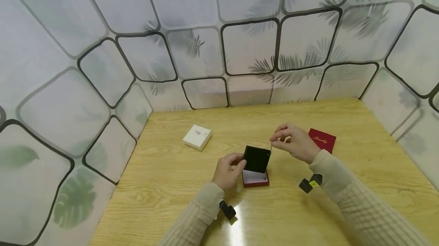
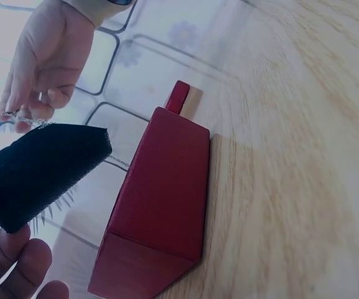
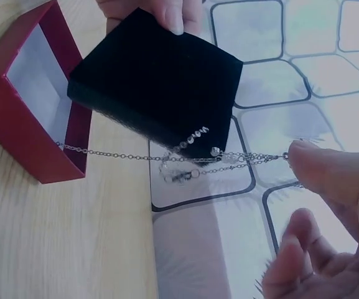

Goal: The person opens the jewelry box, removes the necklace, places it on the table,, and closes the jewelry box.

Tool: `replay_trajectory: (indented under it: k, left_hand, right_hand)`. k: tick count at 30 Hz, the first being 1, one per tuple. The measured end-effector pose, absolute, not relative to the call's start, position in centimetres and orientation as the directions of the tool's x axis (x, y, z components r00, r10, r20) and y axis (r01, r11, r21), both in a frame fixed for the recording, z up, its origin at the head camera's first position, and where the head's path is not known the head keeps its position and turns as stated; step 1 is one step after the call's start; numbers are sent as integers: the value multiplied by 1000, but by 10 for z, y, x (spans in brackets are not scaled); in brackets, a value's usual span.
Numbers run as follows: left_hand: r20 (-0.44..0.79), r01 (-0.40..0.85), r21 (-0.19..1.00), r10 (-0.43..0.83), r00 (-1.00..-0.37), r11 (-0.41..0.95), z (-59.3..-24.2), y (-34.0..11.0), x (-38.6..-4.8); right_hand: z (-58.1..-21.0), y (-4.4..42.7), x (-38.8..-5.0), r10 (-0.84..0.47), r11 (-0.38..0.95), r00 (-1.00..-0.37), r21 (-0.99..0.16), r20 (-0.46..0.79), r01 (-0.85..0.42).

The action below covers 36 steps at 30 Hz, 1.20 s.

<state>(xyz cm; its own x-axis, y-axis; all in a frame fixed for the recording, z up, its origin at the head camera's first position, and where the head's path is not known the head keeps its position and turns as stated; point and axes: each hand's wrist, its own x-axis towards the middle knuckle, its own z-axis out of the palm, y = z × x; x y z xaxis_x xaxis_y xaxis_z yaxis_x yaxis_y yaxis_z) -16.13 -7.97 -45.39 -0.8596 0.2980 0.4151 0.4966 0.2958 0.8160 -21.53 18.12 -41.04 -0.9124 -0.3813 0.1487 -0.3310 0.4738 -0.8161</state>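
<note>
My left hand [image 1: 226, 172] pinches a black foam pad [image 1: 256, 159] by its left edge, thumb on top. The pad is tilted above an open red jewelry box [image 1: 255, 184] with a white inside. My right hand [image 1: 295, 143] pinches a thin silver necklace chain [image 3: 123, 155] between thumb and forefinger, to the right of the pad. Part of the chain bunches at the pad's corner, with small clear stones [image 3: 196, 134] on it. Another strand stretches down to the red box's rim in the right wrist view.
A small white box [image 1: 197, 137] with red lettering lies to the left on the wooden table [image 1: 164, 177]. Behind my right wrist is a flat red piece [image 1: 323, 140] lettered "Jewelry" in gold. Patterned curtains [image 1: 250, 47] border the table's back and sides.
</note>
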Motion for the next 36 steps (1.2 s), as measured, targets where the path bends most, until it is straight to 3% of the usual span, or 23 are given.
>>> replay_trajectory:
  k: [30, 36]
  left_hand:
    - [339, 426, 842, 290, -895, 331, -455, -83, -160]
    - [315, 397, 854, 276, -908, 335, -491, -87, -176]
  right_hand:
    - [-388, 208, -221, -204, 501, -931, -784, 303, -366]
    - [-382, 214, -223, -139, 507, -937, -789, 320, -345]
